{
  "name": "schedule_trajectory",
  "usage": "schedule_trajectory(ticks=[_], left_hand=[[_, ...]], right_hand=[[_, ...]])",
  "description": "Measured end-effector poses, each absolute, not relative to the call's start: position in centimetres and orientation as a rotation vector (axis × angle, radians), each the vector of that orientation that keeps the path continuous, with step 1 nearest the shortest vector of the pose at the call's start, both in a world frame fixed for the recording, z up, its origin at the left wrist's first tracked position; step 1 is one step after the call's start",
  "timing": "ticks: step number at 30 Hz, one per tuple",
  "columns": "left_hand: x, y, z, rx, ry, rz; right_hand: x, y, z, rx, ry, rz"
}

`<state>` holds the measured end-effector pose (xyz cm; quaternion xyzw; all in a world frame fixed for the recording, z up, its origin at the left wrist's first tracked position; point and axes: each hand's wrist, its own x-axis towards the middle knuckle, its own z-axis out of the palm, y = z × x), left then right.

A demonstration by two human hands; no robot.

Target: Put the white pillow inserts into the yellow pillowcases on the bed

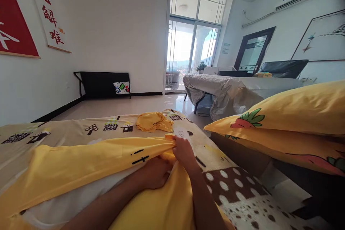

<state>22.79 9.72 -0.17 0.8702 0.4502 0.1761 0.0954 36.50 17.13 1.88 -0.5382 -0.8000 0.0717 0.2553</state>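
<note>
Centrally, in the foreground, a yellow pillowcase [105, 149] with small black marks lies open over white padding [78, 196], on top of a blanket [107, 129] patterned with trees, houses and brown and cream spots. The person's right hand [184, 151] is clamped on the edge of the cloth, bunching it into folds. The left hand [156, 173] reaches into the opening just beside it, below the right, with its fingers curled; whether they grip the padding or the cloth cannot be told. Just beyond the hands, a crumpled yellow cloth [153, 121] rests on the blanket. To the right are two stacked yellow pillows [299, 106] printed with red fruit and green leaves. Farther back stands a table [229, 84] draped in a pale, wrinkled cover. A low black panel [101, 84] leans near the far wall, left of a bright glass door [192, 55]. Red and white banners [50, 18] hang at upper left.
</note>
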Motion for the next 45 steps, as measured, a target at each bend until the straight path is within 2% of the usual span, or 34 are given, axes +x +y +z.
schedule_trajectory(ticks=[2, 4, 7, 13, 21, 24, 33, 36, 40, 45], left_hand=[[22.7, 9.6, -0.6, 2.511, 1.451, 0.587], [22.7, 9.2, -0.8, 2.446, 1.56, 0.702], [22.7, 8.4, -0.5, 2.536, 1.525, 0.859], [23.0, 7.6, -0.5, 2.789, 1.51, 0.961], [22.8, 7.7, -1.0, 2.798, 1.494, 1.113], [22.6, 7.6, -0.9, 2.825, 1.481, 1.087], [22.2, 7.8, -0.7, 2.82, 1.372, 1.054], [22.0, 7.4, -0.6, 2.958, 1.375, 1.201], [21.7, 6.8, -0.6, 2.93, 1.621, 1.478], [21.8, 6.4, -0.7, 2.916, 1.643, 1.58]], right_hand=[[36.3, 17.1, 2.1, -1.455, -2.168, 0.103], [36.3, 17.1, 2.5, -1.273, -2.176, 0.116], [36.6, 17.2, 3.0, -1.053, -2.123, 0.304], [36.6, 18.0, 2.4, -1.005, -1.909, 0.641], [35.9, 17.9, 1.9, -0.741, -1.528, 1.547], [35.8, 17.8, 2.1, -0.593, -1.386, 1.767], [35.6, 18.1, 1.9, -0.452, -1.234, 1.75], [35.8, 17.6, 2.2, -0.496, -1.267, 1.689], [36.2, 16.8, 2.8, -0.531, -1.365, 1.64], [36.7, 16.4, 3.3, -0.585, -1.496, 1.578]])
